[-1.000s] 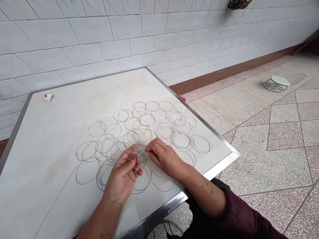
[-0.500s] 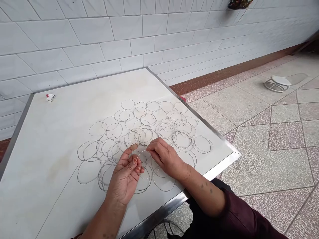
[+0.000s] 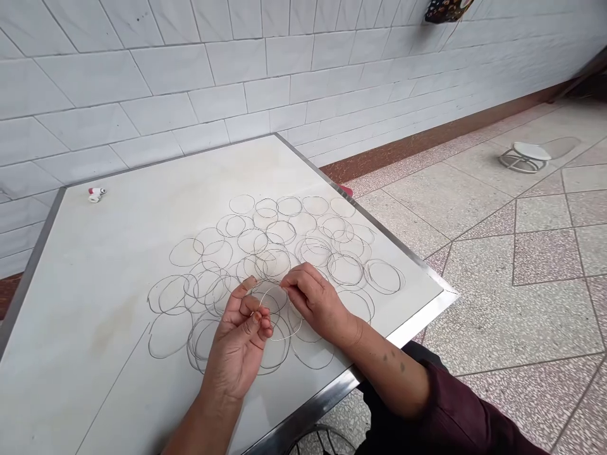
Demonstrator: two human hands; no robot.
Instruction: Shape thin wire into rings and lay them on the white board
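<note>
A thin silvery wire ring (image 3: 281,314) hangs between my hands above the table. My right hand (image 3: 313,300) pinches its upper edge between thumb and fingers. My left hand (image 3: 239,335) lies palm up, with its curled fingertips on the ring's left side. Under both hands, several similar wire rings (image 3: 315,251) lie overlapping in a wide loose patch on the white table top (image 3: 109,265). Some of these rings are hidden beneath my palms.
A small white-and-red object (image 3: 96,194) lies at the table's far left corner. The table has a metal edge (image 3: 403,237). Beyond it are a tiled wall (image 3: 165,69), a patterned stone floor (image 3: 478,328) and a low round white stand (image 3: 525,158).
The wire ring has turned in my fingers and now shows a wider, more open loop. My hands have shifted only slightly, and the view has tilted a little.
</note>
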